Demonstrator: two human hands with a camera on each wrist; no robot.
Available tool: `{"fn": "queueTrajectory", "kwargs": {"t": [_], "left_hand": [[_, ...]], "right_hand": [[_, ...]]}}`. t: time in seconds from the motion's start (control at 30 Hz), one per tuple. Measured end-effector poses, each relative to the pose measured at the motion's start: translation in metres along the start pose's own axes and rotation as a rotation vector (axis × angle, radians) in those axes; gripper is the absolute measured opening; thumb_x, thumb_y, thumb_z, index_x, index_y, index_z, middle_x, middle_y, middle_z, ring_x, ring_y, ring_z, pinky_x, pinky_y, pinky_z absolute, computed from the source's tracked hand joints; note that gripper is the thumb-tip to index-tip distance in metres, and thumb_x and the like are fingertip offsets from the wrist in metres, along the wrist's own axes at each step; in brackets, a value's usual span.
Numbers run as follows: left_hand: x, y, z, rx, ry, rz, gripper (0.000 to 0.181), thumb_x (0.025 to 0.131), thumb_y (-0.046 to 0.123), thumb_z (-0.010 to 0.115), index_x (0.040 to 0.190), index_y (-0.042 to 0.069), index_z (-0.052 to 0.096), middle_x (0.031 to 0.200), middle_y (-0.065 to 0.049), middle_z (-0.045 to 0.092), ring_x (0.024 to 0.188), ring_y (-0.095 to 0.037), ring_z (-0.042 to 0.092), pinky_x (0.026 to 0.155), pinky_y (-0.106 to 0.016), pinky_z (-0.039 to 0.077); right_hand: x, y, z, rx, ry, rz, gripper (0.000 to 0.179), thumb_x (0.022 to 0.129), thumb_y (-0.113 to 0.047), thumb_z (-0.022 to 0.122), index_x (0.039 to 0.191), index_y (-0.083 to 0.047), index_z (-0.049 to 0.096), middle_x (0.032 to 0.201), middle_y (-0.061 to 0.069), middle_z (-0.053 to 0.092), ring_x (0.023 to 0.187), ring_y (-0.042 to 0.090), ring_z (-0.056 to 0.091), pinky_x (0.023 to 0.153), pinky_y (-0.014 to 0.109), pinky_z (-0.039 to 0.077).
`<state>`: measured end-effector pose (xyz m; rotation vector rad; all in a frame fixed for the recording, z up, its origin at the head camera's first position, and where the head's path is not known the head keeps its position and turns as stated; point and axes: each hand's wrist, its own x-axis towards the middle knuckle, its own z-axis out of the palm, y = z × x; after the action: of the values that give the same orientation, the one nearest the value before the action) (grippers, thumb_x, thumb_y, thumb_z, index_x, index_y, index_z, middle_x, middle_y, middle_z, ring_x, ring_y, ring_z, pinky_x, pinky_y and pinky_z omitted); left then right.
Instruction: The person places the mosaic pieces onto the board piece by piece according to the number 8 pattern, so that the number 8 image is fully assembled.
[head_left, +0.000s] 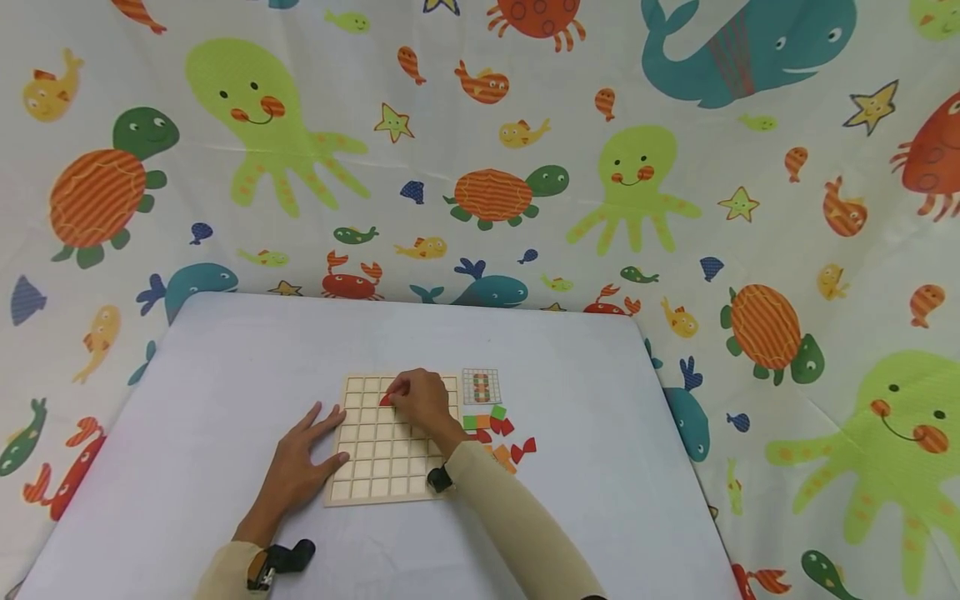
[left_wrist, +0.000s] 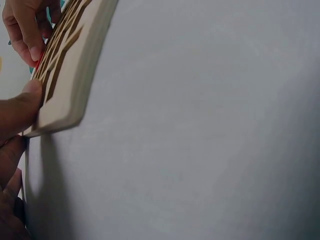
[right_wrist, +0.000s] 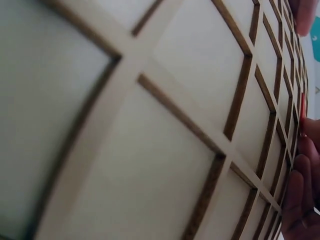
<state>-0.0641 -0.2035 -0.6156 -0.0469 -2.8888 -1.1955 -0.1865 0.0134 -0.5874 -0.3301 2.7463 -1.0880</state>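
Note:
A square wooden grid board [head_left: 377, 472] with rows of shallow compartments lies on the table. My right hand [head_left: 423, 404] pinches a small red piece [head_left: 386, 400] between thumb and fingertips, over the upper middle of the grid. In the right wrist view, the red piece [right_wrist: 302, 107] shows as a thin edge close to the grid. My left hand [head_left: 298, 460] rests at the board's left side, fingers spread, with thumb and index finger touching its edge. The left thumb [left_wrist: 31, 97] presses on the board's rim in the left wrist view.
Right of the board lies a small pattern card [head_left: 481, 387] with a printed grid. Below it are scattered green squares [head_left: 498, 412], orange pieces [head_left: 501, 454] and red pieces [head_left: 530, 445], partly behind my right forearm. A sea-animal curtain [head_left: 420, 167] hangs behind the white table [head_left: 247, 358].

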Motion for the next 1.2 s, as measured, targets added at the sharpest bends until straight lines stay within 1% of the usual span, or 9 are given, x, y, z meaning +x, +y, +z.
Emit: {"fn": "queueTrajectory", "kwargs": {"t": [0.13,0.27,0.33,0.5,0.67,0.8,0.97,1.07,1.2], "left_hand": [[0.001,0.000,0.000,0.001,-0.015,-0.013,0.075,0.088,0.023,0.086,0.155,0.009,0.054,0.169,-0.033,0.032,0.153,-0.060,0.031,0.120,-0.077,0.029],[0.001,0.000,-0.001,0.002,-0.014,-0.012,0.075,0.088,0.022,0.086,0.155,0.009,0.054,0.169,-0.032,0.033,0.154,-0.060,0.031,0.120,-0.077,0.028],[0.001,0.000,-0.001,0.006,-0.008,-0.007,0.075,0.088,0.023,0.086,0.155,0.009,0.054,0.169,-0.032,0.033,0.153,-0.060,0.032,0.119,-0.077,0.029],[0.000,-0.002,0.001,0.012,0.019,0.016,0.075,0.087,0.027,0.087,0.153,0.008,0.056,0.166,-0.033,0.037,0.151,-0.061,0.034,0.117,-0.078,0.030],[0.000,-0.003,0.003,0.005,0.033,0.032,0.075,0.086,0.026,0.088,0.152,0.007,0.057,0.165,-0.034,0.038,0.150,-0.062,0.035,0.116,-0.079,0.031],[0.000,-0.003,0.003,0.004,0.042,0.038,0.074,0.086,0.026,0.088,0.151,0.007,0.058,0.164,-0.035,0.038,0.149,-0.063,0.036,0.115,-0.080,0.032],[0.000,-0.003,0.004,0.001,0.052,0.051,0.073,0.086,0.025,0.088,0.150,0.006,0.059,0.164,-0.036,0.038,0.148,-0.064,0.037,0.114,-0.080,0.032],[0.000,-0.003,0.004,-0.002,0.048,0.049,0.074,0.086,0.024,0.087,0.151,0.006,0.058,0.164,-0.035,0.038,0.149,-0.063,0.036,0.114,-0.080,0.032],[-0.001,-0.003,0.003,-0.001,0.054,0.053,0.073,0.086,0.023,0.088,0.150,0.006,0.059,0.164,-0.036,0.039,0.148,-0.063,0.037,0.113,-0.080,0.033]], "right_hand": [[-0.003,0.002,-0.003,0.021,-0.004,-0.048,0.005,0.094,-0.014,0.080,0.094,-0.019,0.082,0.080,-0.007,0.074,0.070,0.000,0.059,0.064,0.018,0.048],[-0.009,0.007,-0.008,0.082,0.001,-0.096,0.010,0.092,-0.012,0.082,0.101,-0.017,0.081,0.088,-0.004,0.075,0.074,0.000,0.059,0.068,0.017,0.049],[-0.013,0.011,-0.013,0.118,0.006,-0.102,0.012,0.092,-0.014,0.083,0.103,-0.017,0.081,0.090,-0.004,0.076,0.076,-0.001,0.059,0.069,0.017,0.050],[-0.028,0.025,-0.033,0.211,0.034,-0.103,0.018,0.092,-0.017,0.084,0.109,-0.013,0.080,0.093,0.000,0.077,0.077,0.004,0.061,0.070,0.022,0.053],[-0.044,0.045,-0.055,0.277,0.087,-0.040,0.023,0.091,-0.016,0.085,0.113,-0.010,0.079,0.095,0.001,0.075,0.080,0.009,0.062,0.071,0.023,0.056],[-0.057,0.060,-0.074,0.308,0.131,0.031,0.025,0.091,-0.015,0.085,0.114,-0.009,0.079,0.097,0.002,0.075,0.085,0.012,0.064,0.077,0.023,0.058],[-0.070,0.078,-0.093,0.280,0.185,0.078,0.025,0.091,-0.013,0.085,0.115,-0.010,0.079,0.099,0.003,0.076,0.087,0.016,0.066,0.077,0.024,0.058],[-0.076,0.089,-0.099,0.244,0.209,0.114,0.025,0.091,-0.015,0.085,0.115,-0.013,0.080,0.098,0.001,0.077,0.086,0.017,0.065,0.076,0.025,0.058],[-0.082,0.098,-0.105,0.217,0.223,0.175,0.023,0.091,-0.016,0.085,0.113,-0.016,0.080,0.098,-0.001,0.075,0.088,0.018,0.063,0.077,0.028,0.056]]}}
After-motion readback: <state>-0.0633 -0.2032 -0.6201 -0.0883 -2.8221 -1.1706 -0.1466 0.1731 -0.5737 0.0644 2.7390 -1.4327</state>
